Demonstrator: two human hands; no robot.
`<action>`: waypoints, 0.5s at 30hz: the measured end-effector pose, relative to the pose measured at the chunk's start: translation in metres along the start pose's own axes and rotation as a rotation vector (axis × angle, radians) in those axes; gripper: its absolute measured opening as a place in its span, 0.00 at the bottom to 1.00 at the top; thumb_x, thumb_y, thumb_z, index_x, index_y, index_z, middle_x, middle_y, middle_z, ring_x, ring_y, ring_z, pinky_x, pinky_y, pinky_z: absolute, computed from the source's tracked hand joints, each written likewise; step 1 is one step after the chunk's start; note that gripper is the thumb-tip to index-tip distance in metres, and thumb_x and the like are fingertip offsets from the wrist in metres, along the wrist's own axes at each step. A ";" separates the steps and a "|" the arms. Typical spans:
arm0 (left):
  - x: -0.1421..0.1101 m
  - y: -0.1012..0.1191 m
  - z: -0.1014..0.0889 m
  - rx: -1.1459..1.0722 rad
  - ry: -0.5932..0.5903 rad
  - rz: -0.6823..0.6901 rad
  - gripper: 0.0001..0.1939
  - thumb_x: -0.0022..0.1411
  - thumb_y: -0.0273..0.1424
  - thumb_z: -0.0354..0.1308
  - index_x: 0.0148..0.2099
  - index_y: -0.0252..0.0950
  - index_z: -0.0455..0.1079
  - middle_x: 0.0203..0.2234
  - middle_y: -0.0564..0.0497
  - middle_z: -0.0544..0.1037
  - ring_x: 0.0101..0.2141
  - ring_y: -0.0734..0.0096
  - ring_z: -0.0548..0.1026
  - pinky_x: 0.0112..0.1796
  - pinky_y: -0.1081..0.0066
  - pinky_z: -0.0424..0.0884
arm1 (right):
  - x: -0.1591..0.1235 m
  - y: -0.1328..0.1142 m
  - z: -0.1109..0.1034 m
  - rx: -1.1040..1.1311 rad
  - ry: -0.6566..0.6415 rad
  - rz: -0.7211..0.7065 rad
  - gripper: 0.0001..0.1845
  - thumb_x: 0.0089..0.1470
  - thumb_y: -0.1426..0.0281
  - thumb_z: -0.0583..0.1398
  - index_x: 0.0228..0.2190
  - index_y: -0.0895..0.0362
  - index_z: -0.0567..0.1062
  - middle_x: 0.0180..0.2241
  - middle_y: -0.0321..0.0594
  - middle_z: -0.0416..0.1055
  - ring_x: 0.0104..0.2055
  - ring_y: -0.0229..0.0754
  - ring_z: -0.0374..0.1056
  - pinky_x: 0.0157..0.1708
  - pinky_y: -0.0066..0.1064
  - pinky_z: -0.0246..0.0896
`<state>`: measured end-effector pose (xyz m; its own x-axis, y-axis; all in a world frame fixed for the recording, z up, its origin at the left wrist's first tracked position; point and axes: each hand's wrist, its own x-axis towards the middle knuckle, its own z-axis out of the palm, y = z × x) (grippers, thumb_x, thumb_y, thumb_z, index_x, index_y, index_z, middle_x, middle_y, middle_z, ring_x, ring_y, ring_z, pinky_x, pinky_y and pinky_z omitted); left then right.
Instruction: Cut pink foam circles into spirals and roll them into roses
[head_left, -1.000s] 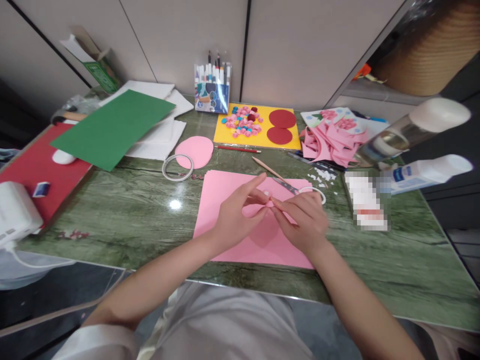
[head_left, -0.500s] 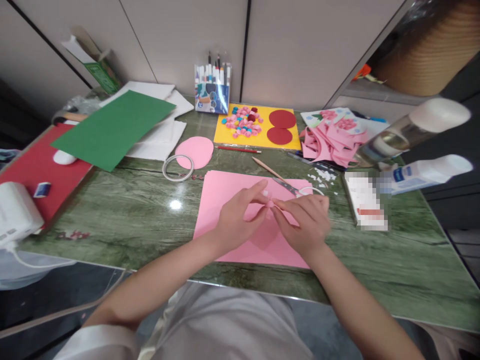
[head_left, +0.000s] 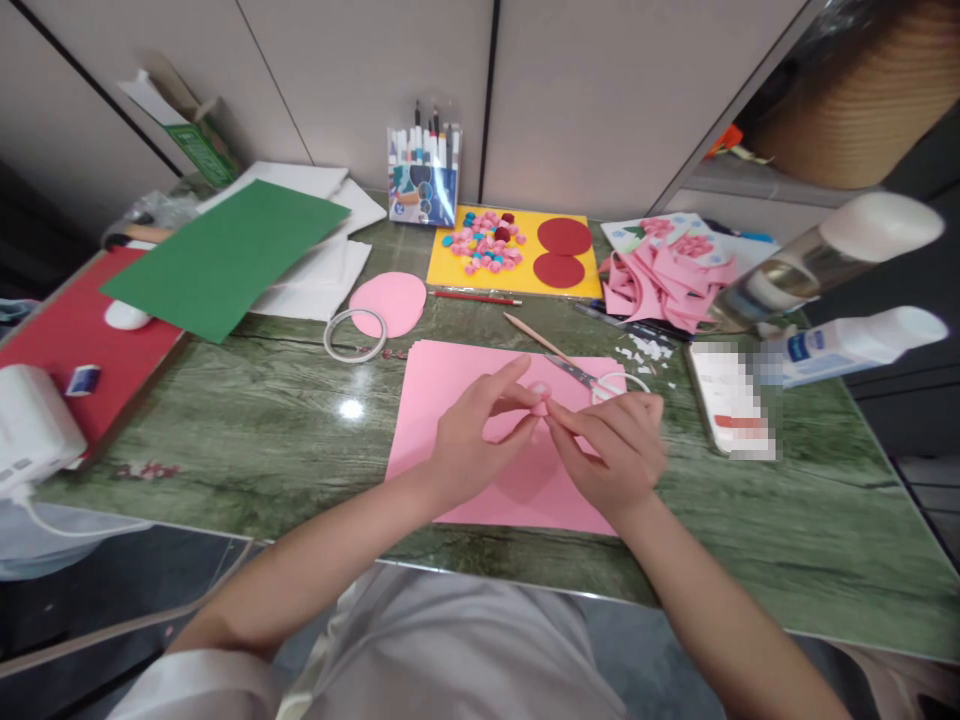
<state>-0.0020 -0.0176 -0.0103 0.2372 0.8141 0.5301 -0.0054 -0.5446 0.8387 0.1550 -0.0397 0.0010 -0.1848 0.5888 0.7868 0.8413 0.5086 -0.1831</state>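
Between the fingertips of both hands is a small rolled pink paper piece (head_left: 540,399), held above a stack of pink paper sheets (head_left: 450,400). My left hand (head_left: 480,425) pinches it from the left with thumb and fingers. From the right, the thumb and index finger of my right hand (head_left: 611,445) close on its edge. Scissors (head_left: 576,375) with white handles lie just beyond, partly covered by my right hand. A wooden stick shaped like a pencil (head_left: 531,333) touches the sheets' far side.
Small rolled paper pieces (head_left: 491,243) and red circles (head_left: 564,237) lie on a yellow sheet (head_left: 442,275). Pink strips (head_left: 664,280), a phone (head_left: 727,400) and a white bottle (head_left: 855,345) are on the right. A tape roll (head_left: 330,345) and green sheet (head_left: 232,255) are leftward.
The pink paper piece has turned between the fingertips and shows more plainly now. My right hand has shifted slightly right; my left hand stays nearly in place.
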 end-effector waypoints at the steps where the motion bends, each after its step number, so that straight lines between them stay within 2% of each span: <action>1: 0.000 0.001 0.001 -0.047 0.015 -0.019 0.33 0.56 0.22 0.55 0.60 0.49 0.50 0.35 0.53 0.72 0.39 0.74 0.73 0.45 0.64 0.73 | 0.000 0.000 -0.001 0.014 0.002 0.010 0.08 0.46 0.74 0.63 0.29 0.49 0.75 0.17 0.30 0.67 0.20 0.35 0.60 0.28 0.35 0.49; 5: -0.002 0.003 0.005 -0.148 0.068 -0.003 0.32 0.55 0.21 0.56 0.58 0.49 0.53 0.34 0.54 0.70 0.38 0.76 0.73 0.45 0.65 0.74 | -0.002 -0.002 -0.003 0.069 0.023 0.030 0.09 0.45 0.75 0.64 0.30 0.50 0.75 0.17 0.31 0.67 0.21 0.35 0.60 0.28 0.35 0.49; 8: -0.004 0.002 0.005 -0.142 0.095 0.026 0.33 0.54 0.19 0.57 0.58 0.49 0.54 0.33 0.54 0.70 0.37 0.76 0.73 0.44 0.66 0.74 | -0.004 -0.003 -0.002 0.092 0.034 0.039 0.10 0.43 0.76 0.65 0.30 0.51 0.74 0.17 0.30 0.66 0.21 0.35 0.61 0.29 0.34 0.50; 11: -0.004 -0.001 0.002 -0.005 0.079 0.092 0.35 0.53 0.18 0.58 0.59 0.48 0.53 0.33 0.53 0.73 0.36 0.75 0.73 0.42 0.68 0.74 | -0.003 -0.001 0.000 0.060 0.030 0.034 0.07 0.44 0.74 0.64 0.28 0.52 0.74 0.17 0.30 0.67 0.21 0.34 0.61 0.30 0.34 0.50; 15: -0.001 -0.007 -0.005 0.274 0.004 0.272 0.37 0.54 0.18 0.56 0.62 0.45 0.49 0.32 0.53 0.75 0.35 0.75 0.73 0.41 0.70 0.73 | 0.001 0.002 0.002 -0.069 0.005 -0.075 0.04 0.44 0.73 0.64 0.26 0.54 0.73 0.17 0.29 0.67 0.22 0.34 0.62 0.31 0.34 0.49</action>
<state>-0.0075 -0.0133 -0.0159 0.2594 0.6328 0.7296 0.1920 -0.7742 0.6031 0.1553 -0.0365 0.0001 -0.2460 0.5475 0.7998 0.8582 0.5065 -0.0827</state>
